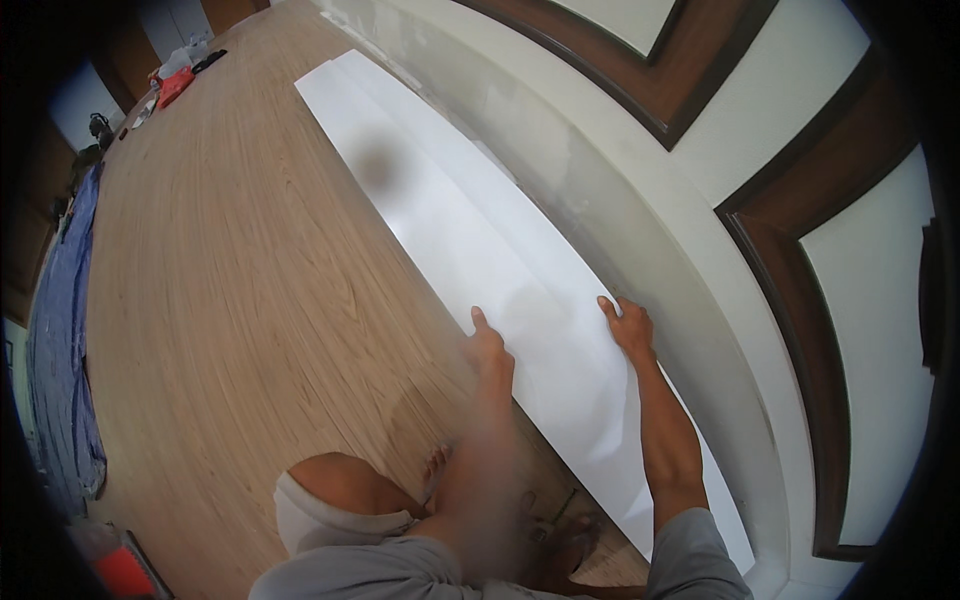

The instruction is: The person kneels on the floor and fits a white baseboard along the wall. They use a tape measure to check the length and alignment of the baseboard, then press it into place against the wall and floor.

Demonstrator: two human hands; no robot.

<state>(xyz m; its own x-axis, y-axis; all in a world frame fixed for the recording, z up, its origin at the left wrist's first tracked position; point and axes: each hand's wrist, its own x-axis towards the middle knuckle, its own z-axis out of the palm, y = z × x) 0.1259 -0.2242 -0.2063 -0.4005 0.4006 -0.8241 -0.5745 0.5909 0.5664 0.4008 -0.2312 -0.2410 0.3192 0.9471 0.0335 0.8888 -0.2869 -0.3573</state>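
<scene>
A long white panel (pixel 470 235) runs from the far middle down to the near right, beside the wall. Along its length shows a faint line, a step or an overlap; I cannot tell which. My left hand (pixel 489 343) grips the panel's left edge, thumb on top and fingers hidden below. On the opposite edge, by the wall, my right hand (pixel 630 328) is closed over the rim with its thumb on the white face. Both forearms reach forward, the right one lying over the panel's right part.
Wood-grain floor (pixel 250 250) spreads to the left. A grey wall base (pixel 600 220) and brown-framed wall panels (pixel 790 180) rise at right. At far left lie a blue sheet (pixel 62 330) and a red bag (pixel 175 88). A green-and-dark item (pixel 565 510) sits near my foot.
</scene>
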